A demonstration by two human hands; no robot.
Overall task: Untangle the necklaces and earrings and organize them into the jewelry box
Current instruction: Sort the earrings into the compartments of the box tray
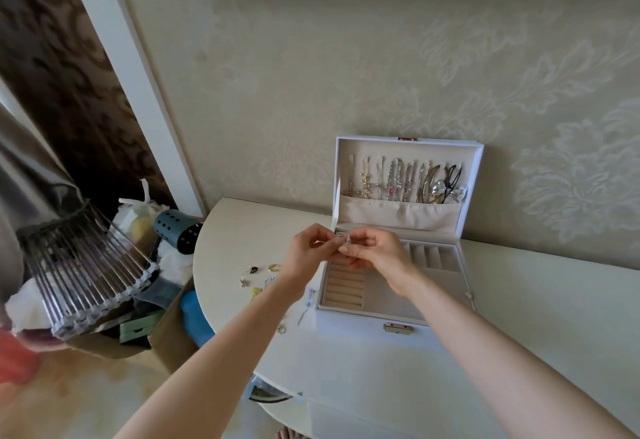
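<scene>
A white jewelry box [367, 329] stands open on the table, its lid leaning on the wall. Several necklaces [398, 182] hang from hooks inside the lid above a fabric pocket. My left hand [308, 255] and my right hand [377, 251] meet above the box's left rear corner, both pinching a small silver earring [344, 239] between the fingertips. Beneath them lie the beige ring rolls [344, 288] of the tray. Loose earrings [252, 277] and a gold ring [274, 267] lie on the table left of the box.
The cream table [519, 300] has a rounded left edge. Left of it a cardboard box [166, 334] on the floor holds a rolled metal rack [83, 265], a teal perforated cylinder [178, 229] and bags. A wallpapered wall stands right behind the jewelry box.
</scene>
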